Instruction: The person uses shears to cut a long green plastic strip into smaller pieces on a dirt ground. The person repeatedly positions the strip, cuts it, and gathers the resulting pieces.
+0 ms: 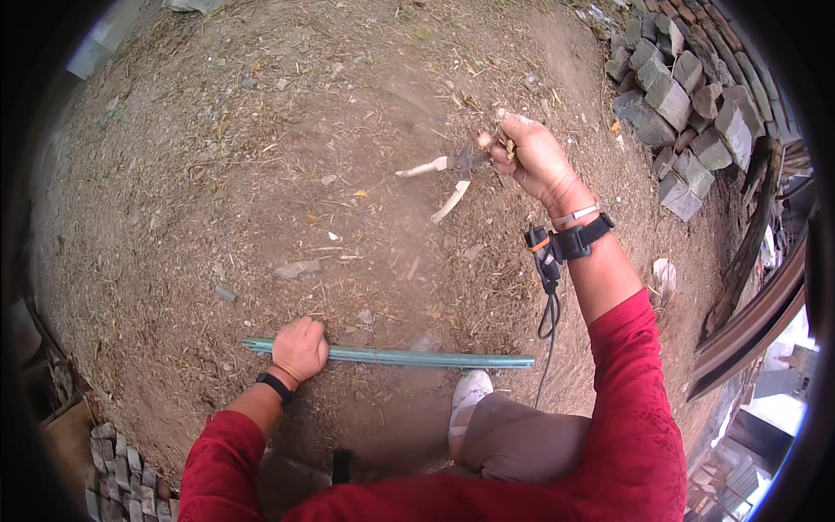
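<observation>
My left hand [300,347] is closed in a fist around a long green slatted strip [430,357] near its left end. The strip lies crosswise in front of me, its right end just beyond my shoe. Farther out on the right, my right hand [531,153] has its fingers curled around some dry plant scraps [509,149]. Right beside those fingers is a hand tool with two pale handles [445,200], like pliers or pruning shears. Its dark head partly meets the fingers in the picture, and I cannot tell whether they touch it.
Bare earth [261,215] strewn with straw and litter spreads around me. A heap of grey bricks [678,104] rises at the upper right, with more stacked bricks [121,473] at the lower left. My white shoe [471,388] stands behind the strip. A black cable [548,326] hangs from my right wrist.
</observation>
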Tool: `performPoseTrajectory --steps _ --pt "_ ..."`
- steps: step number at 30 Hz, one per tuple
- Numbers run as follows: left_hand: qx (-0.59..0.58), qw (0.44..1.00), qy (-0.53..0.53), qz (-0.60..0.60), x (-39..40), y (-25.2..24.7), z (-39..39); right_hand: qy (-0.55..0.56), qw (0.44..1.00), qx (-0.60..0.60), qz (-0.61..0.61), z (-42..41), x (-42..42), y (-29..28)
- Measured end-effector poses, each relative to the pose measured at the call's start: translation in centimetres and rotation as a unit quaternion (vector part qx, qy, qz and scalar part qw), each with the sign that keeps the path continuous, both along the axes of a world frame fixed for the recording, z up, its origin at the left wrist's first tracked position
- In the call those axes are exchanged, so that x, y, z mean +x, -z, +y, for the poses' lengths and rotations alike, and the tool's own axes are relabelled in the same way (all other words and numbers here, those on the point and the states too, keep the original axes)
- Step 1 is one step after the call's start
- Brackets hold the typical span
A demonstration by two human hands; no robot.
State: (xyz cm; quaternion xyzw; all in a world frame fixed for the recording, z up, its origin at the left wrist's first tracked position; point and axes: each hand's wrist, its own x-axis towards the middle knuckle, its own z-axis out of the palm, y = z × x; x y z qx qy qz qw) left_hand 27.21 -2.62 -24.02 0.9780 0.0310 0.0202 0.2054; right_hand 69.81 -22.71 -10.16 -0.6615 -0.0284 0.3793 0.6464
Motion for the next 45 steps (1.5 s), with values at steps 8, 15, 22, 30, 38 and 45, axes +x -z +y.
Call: performPoseTrajectory --steps 8,15,22,30,38,45 --pt "0.010 1.000 -0.001 0.014 -0.3 0.2 0.1 -0.011 0.994 0.036 -0.107 -0.3 -0.9 -3.5" --pt "-0.094 0.992 -0.072 -0.040 6.5 -3.5 -4.2 -0.161 0.963 -0.043 -0.212 1.0 -7.8 -5.0" --pt "-0.374 0.902 -0.187 -0.106 17.7 -8.3 -11.1 -0.201 0.972 0.019 -0.124 1.4 -11.5 -7.9" --pt "-0.201 0.974 -0.108 0.006 11.7 -6.1 -6.0 0.056 0.992 0.002 -0.111 -6.7 -2.3 -5.0" --pt "0.134 0.986 0.009 -0.101 8.1 -6.0 -1.5 -0.393 0.714 -0.446 -0.370 -11.7 -10.5 5.3" --pt "0.072 0.995 -0.067 -0.020 2.9 -0.1 -1.5 -0.436 0.684 -0.401 -0.425 -12.3 -12.3 8.7"
